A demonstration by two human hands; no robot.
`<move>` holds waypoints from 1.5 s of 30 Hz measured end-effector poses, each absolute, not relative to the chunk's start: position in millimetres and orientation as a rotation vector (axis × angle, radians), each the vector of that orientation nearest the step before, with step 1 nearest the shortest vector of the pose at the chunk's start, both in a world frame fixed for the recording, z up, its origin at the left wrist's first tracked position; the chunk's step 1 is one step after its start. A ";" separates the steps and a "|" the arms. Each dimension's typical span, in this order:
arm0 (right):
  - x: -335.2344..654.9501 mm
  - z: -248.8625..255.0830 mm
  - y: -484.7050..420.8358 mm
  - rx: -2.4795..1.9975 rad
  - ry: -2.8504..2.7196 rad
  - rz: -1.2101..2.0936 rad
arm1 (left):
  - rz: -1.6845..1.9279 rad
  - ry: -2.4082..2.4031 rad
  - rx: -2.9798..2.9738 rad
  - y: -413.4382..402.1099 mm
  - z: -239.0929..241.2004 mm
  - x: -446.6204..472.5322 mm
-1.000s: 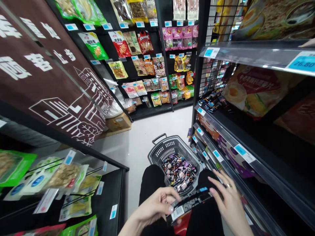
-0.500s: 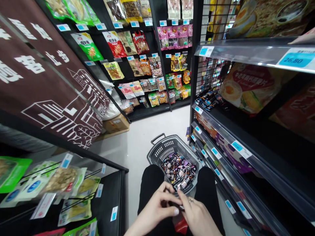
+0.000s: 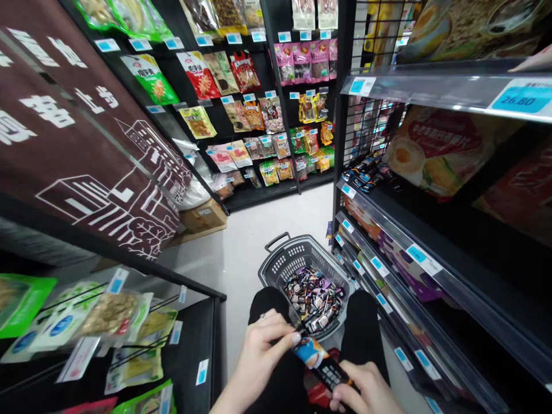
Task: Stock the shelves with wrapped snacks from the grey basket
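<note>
Between my two hands is a slim black packet with a blue picture panel (image 3: 317, 357), tilted down toward the right. My left hand (image 3: 262, 348) pinches its upper left end between thumb and fingers. The lower right end is gripped by my right hand (image 3: 366, 386), fingers curled round it. Just beyond, a grey plastic basket (image 3: 276, 261) stands on the floor between my knees. Many small dark wrapped packets (image 3: 314, 299) lie loose in it. Something red (image 3: 319, 395) shows below the hands, mostly hidden.
Black shelving (image 3: 431, 213) with price tags runs close on my right, with a pile of similar small packets (image 3: 366, 172) at its far end. Hanging snack bags (image 3: 248, 115) fill the back rack. A low rack (image 3: 190, 339) and brown printed curtain (image 3: 86, 132) stand left.
My hands have moved apart, the left up and leftward, the right down and rightward. The packet, mostly hidden by my fingers before, now shows stretched between them.
</note>
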State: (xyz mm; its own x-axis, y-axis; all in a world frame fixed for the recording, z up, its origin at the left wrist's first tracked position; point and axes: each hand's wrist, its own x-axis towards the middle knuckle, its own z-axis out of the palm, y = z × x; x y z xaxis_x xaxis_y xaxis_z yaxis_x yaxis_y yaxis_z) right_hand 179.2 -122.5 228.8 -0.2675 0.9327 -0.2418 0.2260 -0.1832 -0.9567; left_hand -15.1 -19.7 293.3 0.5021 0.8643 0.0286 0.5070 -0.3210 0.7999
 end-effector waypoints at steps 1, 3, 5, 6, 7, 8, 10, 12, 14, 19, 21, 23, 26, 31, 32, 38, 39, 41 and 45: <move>184.1 232.0 -123.2 -1.376 -1.434 1.545 | 0.604 1.147 1.945 -18.1 294.5 -14.3; 192.1 235.0 -125.0 -1.401 -1.338 1.618 | 0.608 1.213 1.844 -15.4 297.1 -12.3; 198.1 233.5 -127.5 -1.407 -1.223 1.669 | 0.604 1.262 1.753 -12.3 299.5 -11.7; 200.6 231.3 -128.9 -1.408 -1.162 1.684 | 0.593 1.270 1.719 -10.2 300.4 -12.6; 203.1 228.7 -130.3 -1.415 -1.102 1.682 | 0.590 1.277 1.686 -7.6 300.9 -14.7; 205.9 225.9 -131.8 -1.423 -1.044 1.673 | 0.608 1.292 1.648 -4.5 300.8 -18.1; 212.9 221.6 -134.5 -1.454 -0.924 1.586 | 0.681 1.335 1.552 3.0 298.8 -28.3; 222.0 219.1 -135.8 -1.482 -0.856 1.407 | 0.757 1.363 1.439 10.4 293.6 -40.5; 231.1 216.2 -134.5 -1.509 -0.825 1.239 | 0.758 1.350 1.346 15.3 285.8 -50.3; 232.3 193.4 -119.2 -1.485 -0.663 1.258 | 0.738 1.317 1.529 8.6 262.1 -50.2; 218.8 182.4 -113.1 -1.384 -0.533 1.510 | 0.779 1.216 1.795 -0.3 253.5 -44.7; 199.9 175.0 -109.1 -1.189 -0.365 1.778 | 0.797 1.008 2.024 -10.2 245.9 -40.4; 173.0 171.4 -105.4 -0.908 -0.149 1.820 | 0.700 0.671 2.235 -23.5 237.7 -38.0; 157.2 175.3 -98.8 -0.839 -0.066 1.605 | 0.466 0.544 2.064 -39.4 232.1 -37.0; 156.9 176.7 -97.9 -0.851 -0.075 1.580 | 0.474 0.593 1.910 -42.0 230.7 -35.3; 157.3 184.8 -96.2 -0.967 -0.233 1.465 | 0.352 0.895 1.172 -48.5 225.4 -15.7; 159.9 185.3 -95.7 -0.998 -0.250 1.437 | 0.298 0.936 1.202 -48.0 227.2 -13.9; 169.8 185.6 -94.1 -1.054 -0.254 1.370 | 0.249 0.982 1.294 -46.3 233.1 -13.5; 197.8 186.8 -90.6 -1.153 -0.256 1.258 | 0.282 0.989 1.383 -44.5 245.6 -19.8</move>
State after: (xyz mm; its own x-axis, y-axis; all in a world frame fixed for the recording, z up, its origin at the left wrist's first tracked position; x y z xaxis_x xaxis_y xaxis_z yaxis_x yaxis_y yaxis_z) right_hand 197.8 -90.6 186.8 0.3610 0.8347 -0.4158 -0.6064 -0.1286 -0.7847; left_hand -19.8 -44.5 245.6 0.5894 0.6926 -0.4158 0.3689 0.2272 0.9013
